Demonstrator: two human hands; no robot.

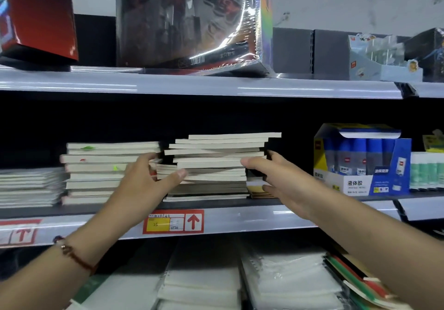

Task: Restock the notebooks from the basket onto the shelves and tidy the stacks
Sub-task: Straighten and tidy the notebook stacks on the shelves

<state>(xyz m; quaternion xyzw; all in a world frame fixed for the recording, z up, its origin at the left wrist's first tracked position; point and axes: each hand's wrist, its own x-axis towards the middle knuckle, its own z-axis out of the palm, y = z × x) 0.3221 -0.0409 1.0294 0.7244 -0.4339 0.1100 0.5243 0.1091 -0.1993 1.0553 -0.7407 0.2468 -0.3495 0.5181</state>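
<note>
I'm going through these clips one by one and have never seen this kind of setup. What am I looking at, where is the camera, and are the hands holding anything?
No machine here: a person works bare-handed, filmed by one wide-angle camera on their head, looking forward and down. The left hand and right hand bracket the uneven middle stack of notebooks on the middle shelf, fingers fairly straight against its sides; it looks like squaring up, not carrying. Another stack stands to its left, a glue box to the right. A wrapped box stands on the shelf above. No basket shows.
</note>
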